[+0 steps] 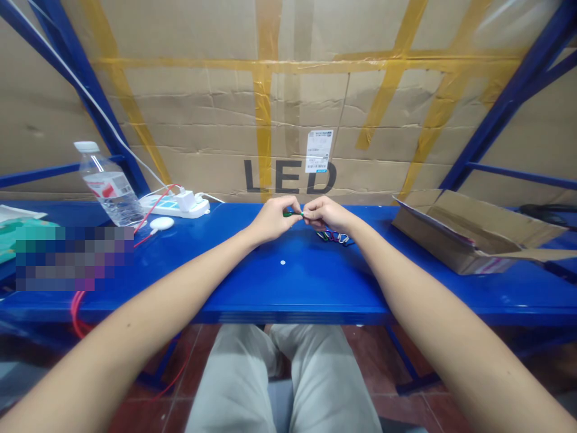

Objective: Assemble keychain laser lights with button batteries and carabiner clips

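Above the middle of the blue table (252,282), my two hands meet at the fingertips. My left hand (277,218) is closed in a pinch on a small green carabiner (288,213), partly covered by the fingers. Thumb and fingers of my right hand (327,213) are pinched together at the carabiner's right end. Just below my right hand lies a row of small coloured carabiners (333,236), green, purple, red and silver among them. My right hand and wrist hide part of that row; whether it is linked to the held one, I cannot tell.
An open cardboard box (451,234) stands on the right. To the left are a water bottle (110,186), a white power strip (180,205), a round white puck (161,224) and a red cable (77,313). A large taped carton (202,132) rises behind the table.
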Available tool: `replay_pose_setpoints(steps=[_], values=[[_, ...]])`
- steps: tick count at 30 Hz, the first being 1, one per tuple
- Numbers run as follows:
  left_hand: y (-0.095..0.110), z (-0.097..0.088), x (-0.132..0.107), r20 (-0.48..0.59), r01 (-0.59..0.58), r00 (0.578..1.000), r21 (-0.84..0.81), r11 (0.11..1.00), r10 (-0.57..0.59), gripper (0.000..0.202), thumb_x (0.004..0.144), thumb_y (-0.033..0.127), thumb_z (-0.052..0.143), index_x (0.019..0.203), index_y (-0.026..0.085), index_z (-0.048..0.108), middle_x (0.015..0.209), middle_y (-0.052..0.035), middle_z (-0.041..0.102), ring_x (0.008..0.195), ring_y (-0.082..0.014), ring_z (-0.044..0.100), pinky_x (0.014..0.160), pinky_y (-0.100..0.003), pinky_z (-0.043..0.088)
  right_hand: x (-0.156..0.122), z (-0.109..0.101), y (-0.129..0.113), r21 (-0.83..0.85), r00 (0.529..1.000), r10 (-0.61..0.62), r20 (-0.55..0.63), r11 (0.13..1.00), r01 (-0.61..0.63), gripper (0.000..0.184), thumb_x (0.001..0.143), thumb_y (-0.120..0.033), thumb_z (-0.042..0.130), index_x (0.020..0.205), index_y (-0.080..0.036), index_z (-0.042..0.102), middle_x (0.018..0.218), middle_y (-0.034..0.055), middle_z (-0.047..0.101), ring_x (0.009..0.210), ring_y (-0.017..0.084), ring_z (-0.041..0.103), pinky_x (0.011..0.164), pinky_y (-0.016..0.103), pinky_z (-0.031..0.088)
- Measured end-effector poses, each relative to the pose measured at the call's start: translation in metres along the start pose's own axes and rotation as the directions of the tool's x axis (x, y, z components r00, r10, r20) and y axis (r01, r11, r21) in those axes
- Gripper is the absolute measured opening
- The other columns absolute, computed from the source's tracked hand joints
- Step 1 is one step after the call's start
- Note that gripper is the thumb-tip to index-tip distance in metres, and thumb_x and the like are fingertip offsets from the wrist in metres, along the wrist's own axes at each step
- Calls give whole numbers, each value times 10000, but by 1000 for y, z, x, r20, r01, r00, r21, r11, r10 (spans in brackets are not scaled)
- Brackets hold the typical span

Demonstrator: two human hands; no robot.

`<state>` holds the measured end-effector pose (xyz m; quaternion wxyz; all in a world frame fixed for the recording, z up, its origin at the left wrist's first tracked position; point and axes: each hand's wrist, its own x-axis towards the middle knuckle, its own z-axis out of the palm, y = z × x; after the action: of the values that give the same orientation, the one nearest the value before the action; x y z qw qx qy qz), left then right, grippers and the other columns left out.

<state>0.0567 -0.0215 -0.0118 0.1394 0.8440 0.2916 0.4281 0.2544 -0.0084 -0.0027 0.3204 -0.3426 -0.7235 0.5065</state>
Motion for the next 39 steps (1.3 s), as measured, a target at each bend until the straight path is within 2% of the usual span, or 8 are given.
replay_pose_setpoints(steps=[3, 9, 13, 20, 26, 30, 34, 39], values=[[1, 1, 0, 27, -3, 1000, -40, 999, 4, 67, 815, 186, 634, 787, 173, 575, 813, -24, 669, 778, -161, 606, 728, -298, 460, 0, -1, -1, -24, 1000, -15, 6, 1000, 15, 166, 743, -201, 644, 598, -131, 603, 410, -35, 418, 373, 73, 325, 384, 221, 244], [6, -3, 0, 75, 62, 995, 98, 993, -69, 71, 914, 164, 465, 891, 193, 526, 827, -30, 649, 765, -167, 602, 688, -308, 440, -1, 0, -3, -96, 1000, -11, 9, 995, 12, 120, 708, -158, 617, 590, -136, 611, 413, -25, 463, 379, 80, 355, 384, 220, 268], [4, -4, 0, 138, 85, 986, 57, 995, -92, 77, 903, 147, 492, 947, 201, 526, 840, -30, 665, 768, -170, 618, 692, -314, 455, -1, 2, -2, -144, 1000, 1, 13, 990, 0, 139, 702, -145, 593, 563, -141, 593, 392, -31, 441, 370, 79, 351, 386, 221, 263], [4, -1, -1, 79, -5, 997, 32, 999, 2, 70, 852, 149, 602, 904, 189, 578, 897, -21, 681, 801, -149, 613, 750, -295, 465, -1, 3, -2, -76, 1000, 13, -14, 997, -14, 114, 689, -145, 594, 576, -138, 602, 400, -27, 450, 365, 80, 342, 376, 227, 252], [6, 0, -1, 40, 2, 999, 27, 1000, -3, 157, 778, 115, 654, 911, 192, 623, 908, -3, 697, 799, -148, 610, 754, -285, 469, 0, 2, 0, -82, 1000, -1, 5, 997, 1, 130, 708, -189, 637, 590, -137, 622, 390, -27, 450, 361, 80, 346, 379, 227, 268], [8, -1, -1, 52, -4, 999, 65, 998, 0, 187, 772, 119, 653, 944, 187, 627, 929, -21, 697, 823, -161, 616, 766, -294, 480, 1, 0, 2, -81, 1000, -19, 5, 997, 19, 132, 715, -191, 641, 596, -141, 617, 394, -31, 450, 364, 82, 352, 375, 225, 265], [7, 1, 0, 65, 22, 997, 161, 987, -33, 136, 898, 197, 533, 985, 160, 631, 978, -81, 693, 910, -204, 634, 840, -354, 502, 1, -2, 0, -97, 999, -53, 1, 994, 53, 170, 739, -213, 650, 592, -141, 605, 424, -31, 466, 372, 78, 373, 385, 225, 276], [3, 3, 4, 120, -29, 993, 318, 948, -10, 260, 930, 151, 450, 794, 155, 672, 940, -116, 680, 1034, -242, 611, 958, -402, 479, -2, -3, -5, -180, 998, -63, -9, 982, 60, 157, 750, -169, 621, 598, -136, 601, 421, -30, 468, 379, 81, 381, 408, 233, 292]])
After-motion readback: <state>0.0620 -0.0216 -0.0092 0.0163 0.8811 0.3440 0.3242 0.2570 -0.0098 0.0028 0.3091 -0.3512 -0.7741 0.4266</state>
